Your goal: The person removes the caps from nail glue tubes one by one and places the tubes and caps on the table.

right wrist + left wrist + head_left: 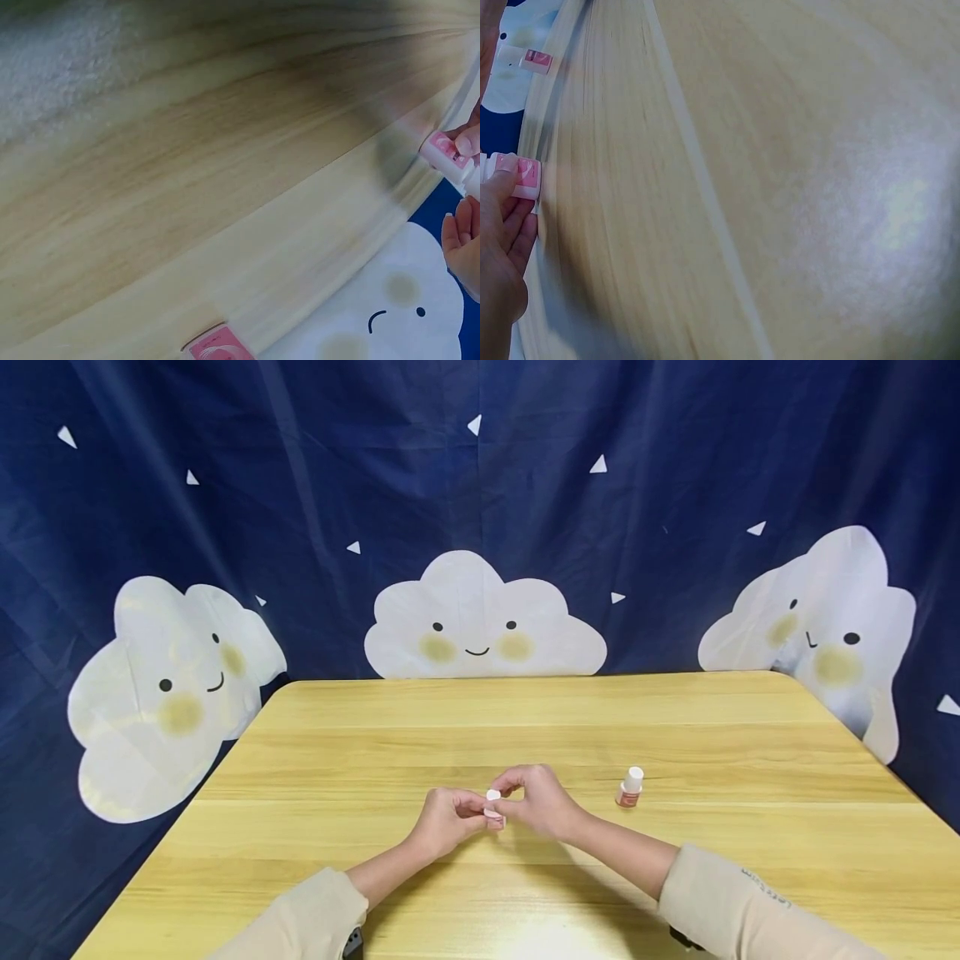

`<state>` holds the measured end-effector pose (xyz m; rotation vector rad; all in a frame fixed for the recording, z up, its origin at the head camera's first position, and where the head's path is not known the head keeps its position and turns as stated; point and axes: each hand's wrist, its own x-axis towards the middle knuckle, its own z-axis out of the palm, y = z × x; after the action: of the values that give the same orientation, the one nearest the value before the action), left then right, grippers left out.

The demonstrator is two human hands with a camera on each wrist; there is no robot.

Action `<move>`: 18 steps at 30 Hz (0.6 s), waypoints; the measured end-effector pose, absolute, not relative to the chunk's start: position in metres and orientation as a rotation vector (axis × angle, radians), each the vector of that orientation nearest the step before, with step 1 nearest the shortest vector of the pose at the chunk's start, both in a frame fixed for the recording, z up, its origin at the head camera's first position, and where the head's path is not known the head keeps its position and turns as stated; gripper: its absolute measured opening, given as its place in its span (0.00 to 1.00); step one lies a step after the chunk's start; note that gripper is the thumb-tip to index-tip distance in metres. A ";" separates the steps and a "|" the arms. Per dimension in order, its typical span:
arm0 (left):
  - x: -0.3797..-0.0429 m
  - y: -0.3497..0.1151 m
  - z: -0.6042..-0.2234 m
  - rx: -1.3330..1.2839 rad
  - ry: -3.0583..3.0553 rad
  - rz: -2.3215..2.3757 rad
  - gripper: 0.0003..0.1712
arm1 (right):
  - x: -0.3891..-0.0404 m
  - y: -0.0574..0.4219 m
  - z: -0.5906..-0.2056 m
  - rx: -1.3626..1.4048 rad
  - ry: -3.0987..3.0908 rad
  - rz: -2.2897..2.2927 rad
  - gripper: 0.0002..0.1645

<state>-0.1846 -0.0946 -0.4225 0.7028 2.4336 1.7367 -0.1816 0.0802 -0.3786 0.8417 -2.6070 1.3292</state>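
Observation:
In the head view a small white bottle with a pink label (496, 823) is between the two hands near the middle of the table. My left hand (444, 820) grips its body, thumb across the label, as the left wrist view shows. At the top, my right hand (546, 803) pinches the white cap (492, 795) between thumb and forefinger. A second bottle of the same kind (630, 788), with its white cap on, stands upright to the right of the hands. Its pink label (219, 345) shows at the bottom of the right wrist view.
The wooden table (315, 752) has rounded far corners. Behind it hangs a dark blue curtain (420, 460) with smiling white clouds (480, 602). Both forearms, in beige sleeves (720, 893), reach in over the near part of the table.

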 end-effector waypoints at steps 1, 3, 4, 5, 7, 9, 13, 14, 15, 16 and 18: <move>-0.185 -0.095 -0.423 0.699 2.432 1.737 0.10 | -0.182 0.080 -0.378 0.848 -2.616 1.324 0.02; -0.185 -0.094 -0.423 0.688 2.432 1.736 0.10 | -0.182 0.081 -0.377 0.862 -2.634 1.315 0.02; -0.185 -0.094 -0.423 0.682 2.433 1.737 0.10 | -0.182 0.082 -0.377 0.872 -2.641 1.310 0.02; -0.185 -0.094 -0.423 0.677 2.434 1.736 0.10 | -0.183 0.082 -0.377 0.884 -2.647 1.305 0.02; -0.185 -0.094 -0.423 0.676 2.435 1.735 0.10 | -0.183 0.083 -0.377 0.907 -2.659 1.295 0.03; -0.185 -0.095 -0.423 0.680 2.445 1.728 0.10 | -0.183 0.083 -0.377 0.924 -2.662 1.290 0.04; -0.186 -0.095 -0.425 0.704 2.457 1.724 0.09 | -0.182 0.082 -0.377 0.901 -2.656 1.341 0.06; -0.187 -0.095 -0.425 0.709 2.459 1.722 0.09 | -0.181 0.081 -0.378 0.887 -2.650 1.358 0.07; -0.187 -0.096 -0.426 0.719 2.459 1.724 0.09 | -0.181 0.080 -0.379 0.873 -2.642 1.375 0.07; -0.187 -0.096 -0.426 0.719 2.457 1.725 0.08 | -0.180 0.079 -0.380 0.862 -2.630 1.389 0.08; -0.187 -0.096 -0.426 0.724 2.452 1.726 0.08 | -0.180 0.078 -0.383 0.838 -2.604 1.402 0.07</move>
<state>-0.1868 -0.0957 -0.4260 0.7241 2.4523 1.7265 -0.1797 0.0780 -0.3826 0.8378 -2.6043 1.4021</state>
